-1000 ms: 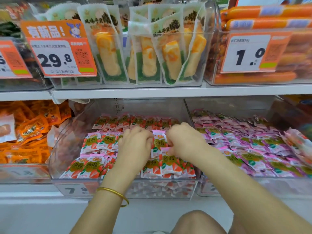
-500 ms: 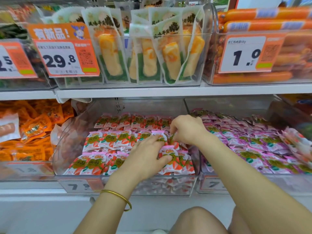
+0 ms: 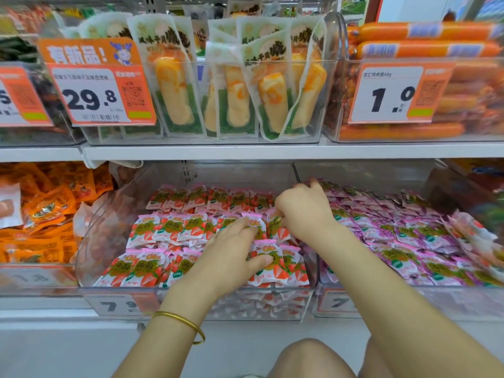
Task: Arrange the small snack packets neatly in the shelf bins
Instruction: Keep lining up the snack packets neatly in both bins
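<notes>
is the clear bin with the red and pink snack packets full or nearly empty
Full. The clear plastic bin holds three rows of red-and-pink snack packets front to back, with more layers showing through its front wall.

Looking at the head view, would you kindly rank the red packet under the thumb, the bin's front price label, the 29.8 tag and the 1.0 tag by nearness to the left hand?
1. red packet, under the thumb of the left hand.
2. front price label, lower left, on the bin.
3. 29.8 tag, upper left, and 1.0 tag, upper right: too close to call.
</notes>
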A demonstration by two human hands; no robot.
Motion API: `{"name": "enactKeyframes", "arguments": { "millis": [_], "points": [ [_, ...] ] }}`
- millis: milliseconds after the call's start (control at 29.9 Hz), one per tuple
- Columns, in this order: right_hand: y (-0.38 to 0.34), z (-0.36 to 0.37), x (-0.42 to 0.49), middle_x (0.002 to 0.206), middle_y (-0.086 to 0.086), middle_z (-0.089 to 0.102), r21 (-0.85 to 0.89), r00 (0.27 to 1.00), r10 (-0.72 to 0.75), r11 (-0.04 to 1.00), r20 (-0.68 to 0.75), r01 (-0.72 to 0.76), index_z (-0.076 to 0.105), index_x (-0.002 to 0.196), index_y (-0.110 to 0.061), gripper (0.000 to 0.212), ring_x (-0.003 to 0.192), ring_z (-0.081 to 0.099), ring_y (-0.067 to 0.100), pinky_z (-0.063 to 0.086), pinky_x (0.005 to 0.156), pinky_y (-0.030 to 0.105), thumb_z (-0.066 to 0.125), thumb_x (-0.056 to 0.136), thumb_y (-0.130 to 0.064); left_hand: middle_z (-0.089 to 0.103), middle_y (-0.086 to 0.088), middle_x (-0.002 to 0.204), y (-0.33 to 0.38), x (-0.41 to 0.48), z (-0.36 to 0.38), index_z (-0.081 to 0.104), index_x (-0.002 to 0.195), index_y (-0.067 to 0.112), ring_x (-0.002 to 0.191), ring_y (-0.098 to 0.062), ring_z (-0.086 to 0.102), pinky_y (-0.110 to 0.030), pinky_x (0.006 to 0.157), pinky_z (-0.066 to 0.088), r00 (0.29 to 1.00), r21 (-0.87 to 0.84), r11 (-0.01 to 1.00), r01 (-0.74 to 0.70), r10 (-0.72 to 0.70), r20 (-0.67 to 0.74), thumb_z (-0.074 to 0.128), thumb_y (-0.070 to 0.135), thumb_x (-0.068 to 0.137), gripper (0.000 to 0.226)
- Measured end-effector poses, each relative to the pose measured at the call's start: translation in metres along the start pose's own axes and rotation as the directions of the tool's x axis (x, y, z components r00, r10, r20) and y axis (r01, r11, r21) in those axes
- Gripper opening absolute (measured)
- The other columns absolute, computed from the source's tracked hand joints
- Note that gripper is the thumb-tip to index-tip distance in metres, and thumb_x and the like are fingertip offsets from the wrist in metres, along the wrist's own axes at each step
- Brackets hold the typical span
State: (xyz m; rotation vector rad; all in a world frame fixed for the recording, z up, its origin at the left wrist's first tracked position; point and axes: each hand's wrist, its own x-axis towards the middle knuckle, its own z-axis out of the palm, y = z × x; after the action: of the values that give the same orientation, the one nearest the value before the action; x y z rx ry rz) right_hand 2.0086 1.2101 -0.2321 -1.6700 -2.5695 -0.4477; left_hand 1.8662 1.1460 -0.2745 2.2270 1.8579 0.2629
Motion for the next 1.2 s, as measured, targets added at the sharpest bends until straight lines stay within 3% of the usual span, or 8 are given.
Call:
{"name": "enactKeyframes", "arguments": {
  "millis": [267, 401, 501, 634, 735, 835, 1069, 1202],
  "points": [
    [-0.002, 0.002, -0.013, 0.110, 0.000, 0.061, -0.214, 0.944, -0.065, 0.967, 0.324, 0.140, 0.048, 0.080, -0.017, 0.013, 0.135, 0.025, 0.027, 0.005, 0.115, 0.058, 0.047, 0.091, -0.012, 0.000, 0.004, 0.159, -0.002, -0.003, -0.001, 0.017, 0.149, 0.021, 0.145, -0.012, -0.004, -0.045, 0.118, -0.001, 0.998, 0.042, 0.998, 0.042, -0.044, 0.042, 0.038, 0.053, 0.093, 0.068],
    [-0.004, -0.003, -0.016, 0.078, -0.002, 0.052, -0.040, 0.996, -0.027, 0.999, 0.083, 0.031, 0.046, 0.067, -0.015, 0.022, 0.116, 0.047, 0.025, 0.006, 0.118, 0.050, 0.050, 0.084, -0.002, -0.004, 0.004, 0.159, -0.003, -0.003, 0.001, 0.014, 0.149, 0.021, 0.145, -0.012, -0.006, -0.045, 0.117, -0.002, 0.997, 0.040, 0.998, 0.042, -0.044, 0.059, 0.036, 0.052, 0.094, 0.067],
    [-0.008, 0.002, -0.013, 0.090, 0.002, 0.061, 0.053, 0.989, -0.127, 0.990, -0.080, 0.132, 0.063, 0.091, -0.010, 0.021, 0.101, 0.057, 0.025, 0.026, 0.113, 0.041, 0.049, 0.082, 0.002, -0.004, 0.003, 0.159, -0.004, -0.002, 0.001, 0.014, 0.149, 0.020, 0.145, -0.013, -0.007, -0.044, 0.117, -0.002, 0.998, 0.030, 0.999, 0.036, -0.037, 0.049, 0.036, 0.052, 0.094, 0.068],
    [-0.028, 0.003, -0.018, 0.084, 0.006, 0.045, 0.336, 0.967, -0.203, 0.931, 0.155, 0.142, 0.048, 0.078, -0.010, 0.022, 0.090, 0.048, 0.026, 0.037, 0.080, 0.032, 0.037, 0.098, -0.011, -0.003, 0.002, 0.159, -0.008, -0.002, 0.005, 0.021, 0.147, 0.026, 0.146, -0.013, -0.006, -0.044, 0.117, 0.000, 0.999, -0.017, 1.000, 0.023, -0.022, 0.028, 0.037, 0.052, 0.093, 0.062],
    [-0.033, 0.000, -0.020, 0.067, 0.002, 0.032, 0.433, 0.911, -0.234, 0.899, 0.339, 0.070, 0.024, 0.062, -0.022, 0.042, 0.088, 0.035, 0.022, 0.034, 0.090, 0.036, 0.023, 0.104, -0.025, -0.004, 0.001, 0.159, -0.010, -0.003, 0.009, 0.014, 0.149, 0.026, 0.145, -0.013, -0.009, -0.043, 0.119, 0.001, 0.998, -0.024, 0.999, 0.021, -0.020, 0.053, 0.034, 0.054, 0.093, 0.066],
    [-0.037, 0.003, -0.020, 0.082, 0.011, 0.051, 0.539, 0.897, -0.204, 0.841, 0.392, -0.044, 0.048, 0.072, -0.020, 0.046, 0.095, 0.045, 0.027, 0.034, 0.095, 0.036, 0.017, 0.104, -0.033, 0.008, -0.001, 0.158, -0.013, 0.000, 0.012, 0.022, 0.145, 0.022, 0.146, -0.016, 0.000, -0.047, 0.118, 0.009, 0.999, -0.008, 1.000, 0.011, -0.010, 0.053, 0.030, 0.057, 0.091, 0.065],
    [0.008, -0.038, -0.046, 0.124, 0.000, 0.060, 0.911, 0.996, 0.040, 0.402, 0.083, -0.092, 0.060, 0.122, -0.011, 0.044, 0.114, 0.055, 0.014, 0.039, 0.102, 0.032, 0.033, 0.100, -0.037, 0.009, -0.003, 0.158, -0.005, -0.004, 0.001, 0.020, 0.148, 0.017, 0.145, -0.017, 0.007, -0.038, 0.118, 0.012, 0.995, -0.041, 0.999, 0.016, -0.020, -0.101, 0.038, 0.051, 0.093, 0.067],
    [0.057, -0.023, -0.083, 0.113, -0.009, 0.063, 0.916, 0.971, 0.237, 0.390, 0.002, -0.097, 0.064, 0.118, -0.016, 0.027, 0.104, 0.056, 0.001, 0.040, 0.086, 0.008, 0.050, 0.096, -0.018, 0.028, -0.003, 0.152, 0.033, -0.002, -0.014, 0.036, 0.142, 0.016, 0.140, -0.019, 0.024, -0.029, 0.115, 0.016, 0.926, -0.080, 0.993, -0.085, 0.049, -0.375, 0.046, 0.037, 0.093, 0.054]
  ]
}}
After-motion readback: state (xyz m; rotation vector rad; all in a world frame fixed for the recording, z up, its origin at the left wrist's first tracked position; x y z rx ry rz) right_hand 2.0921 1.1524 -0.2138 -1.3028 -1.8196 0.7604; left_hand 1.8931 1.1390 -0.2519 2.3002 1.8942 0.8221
